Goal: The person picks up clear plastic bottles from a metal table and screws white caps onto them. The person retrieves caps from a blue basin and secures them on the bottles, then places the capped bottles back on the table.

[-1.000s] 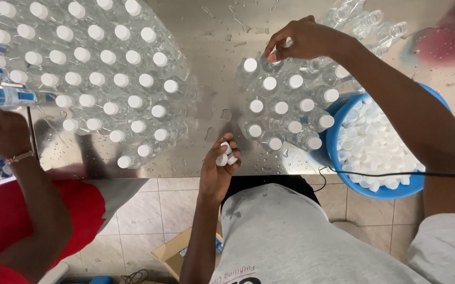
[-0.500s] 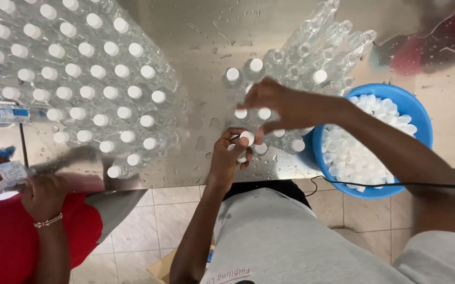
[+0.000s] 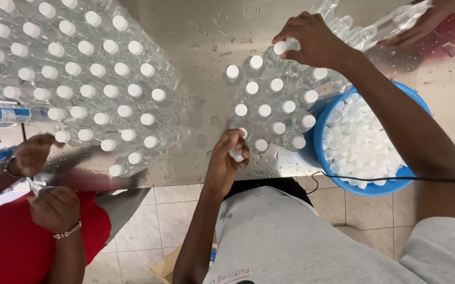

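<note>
Wet steel bench [image 3: 206, 47] over tiled floor [image 3: 169, 215]; blue bowl [image 3: 319, 138] of white caps [image 3: 356, 144]; right hand [image 3: 311, 42] pinching a capped bottle [image 3: 280, 50], left hand [image 3: 226, 158] gripping loose caps [image 3: 236, 154].

Bright, even light fills the frame — it seems to come from above, leaving only soft shadows. The steel table [image 3: 206, 31] shows a pale sheen at upper centre, and water drops on it glint. The white caps [image 3: 101, 105] look nearly blown out. Wide-angle distortion bends the edges — the bottles at far left lean outward. Focus is mostly sharp.
</note>
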